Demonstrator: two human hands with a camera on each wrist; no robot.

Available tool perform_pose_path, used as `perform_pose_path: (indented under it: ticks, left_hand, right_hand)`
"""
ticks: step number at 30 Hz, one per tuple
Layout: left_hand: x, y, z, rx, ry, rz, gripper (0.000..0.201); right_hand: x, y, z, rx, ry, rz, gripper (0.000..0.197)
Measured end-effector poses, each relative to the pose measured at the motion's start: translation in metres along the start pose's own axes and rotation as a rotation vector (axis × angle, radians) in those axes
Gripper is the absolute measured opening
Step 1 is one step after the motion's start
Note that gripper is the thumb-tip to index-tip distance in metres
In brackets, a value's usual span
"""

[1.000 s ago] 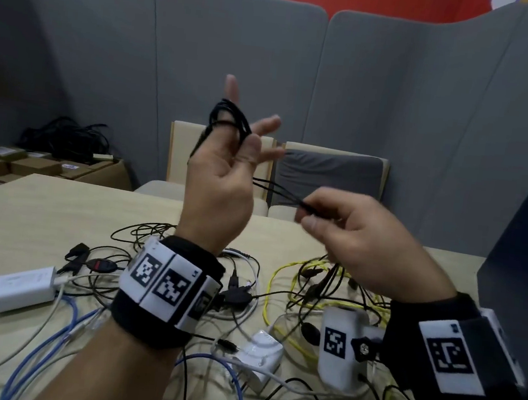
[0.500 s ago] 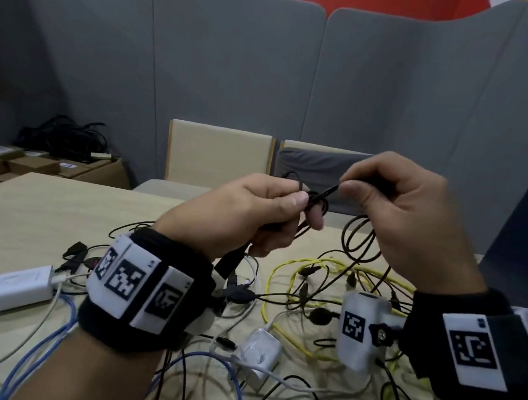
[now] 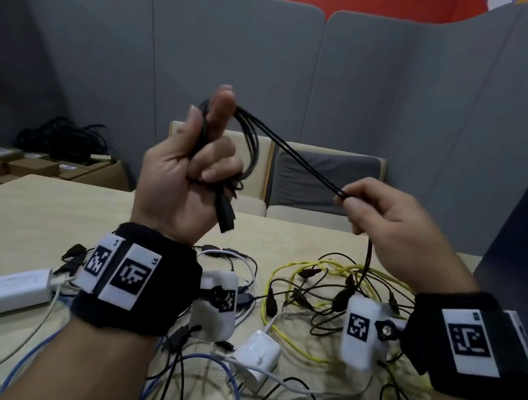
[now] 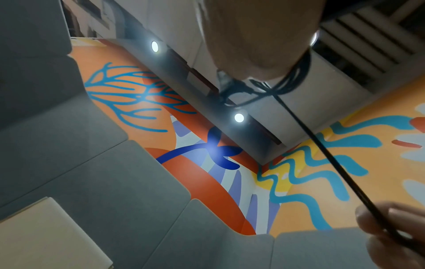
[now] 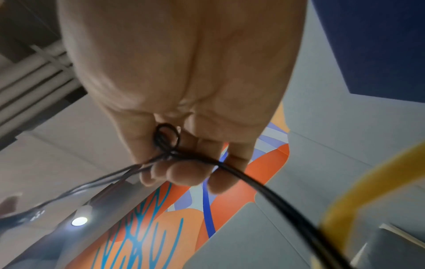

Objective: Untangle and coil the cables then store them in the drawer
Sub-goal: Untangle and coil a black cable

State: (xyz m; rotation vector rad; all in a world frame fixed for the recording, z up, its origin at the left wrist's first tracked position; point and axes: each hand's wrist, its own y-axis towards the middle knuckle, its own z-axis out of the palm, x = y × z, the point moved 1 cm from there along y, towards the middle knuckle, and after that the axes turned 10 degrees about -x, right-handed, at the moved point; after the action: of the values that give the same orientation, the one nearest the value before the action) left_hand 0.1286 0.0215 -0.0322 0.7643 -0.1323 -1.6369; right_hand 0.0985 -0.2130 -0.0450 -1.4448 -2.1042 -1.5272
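- Black thin cable point(image 3: 305, 163) coiled in loops over raised left hand point(image 3: 190, 172), fingers curled round it, above counter point(image 3: 43, 209).
- Right hand point(image 3: 394, 220) pinches taut strand right of coil.
- Yellow cable point(image 3: 314, 265) tangled on counter below.

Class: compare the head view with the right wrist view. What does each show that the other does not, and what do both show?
Head view only: the table with a white charger, a yellow cable and the black cable's plug hanging below the left hand.
Right wrist view only: a small loop against the fingers.
Both: the right hand pinching the black cable.
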Motion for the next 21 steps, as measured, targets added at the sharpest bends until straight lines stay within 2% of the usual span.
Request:
perform_pose_path:
  ticks: [5, 7, 9, 13, 16, 18, 21]
  left_hand:
    - [-0.015, 0.002, -0.003, -0.075, -0.177, 0.149, 0.027]
    - [-0.016, 0.001, -0.002, -0.126, -0.086, 0.195, 0.028]
    - [-0.011, 0.001, 0.001, -0.148, 0.052, 0.209, 0.029]
    - [0.011, -0.002, 0.012, -0.091, 0.298, 0.087, 0.030]
    - [0.029, -0.007, 0.016, -0.015, 0.409, -0.061, 0.032]
    - [0.037, -0.009, 0.017, 0.028, 0.447, -0.115, 0.032]
    - [0.043, -0.011, 0.017, 0.057, 0.478, -0.173, 0.033]
  right_hand:
    - [-0.013, 0.003, -0.013, -0.198, 0.052, 0.085, 0.029]
    - [-0.018, 0.002, -0.015, -0.208, -0.021, 0.090, 0.038]
    - [-0.017, 0.002, -0.014, -0.183, -0.109, 0.090, 0.037]
    - [-0.003, 0.000, -0.009, -0.095, -0.170, 0.105, 0.025]
    - [0.011, -0.001, -0.001, -0.070, 0.024, 0.083, 0.048]
    - [0.016, -0.001, 0.011, -0.053, 0.177, 0.064, 0.053]
    - [0.014, 0.001, 0.025, -0.145, 0.266, 0.020, 0.036]
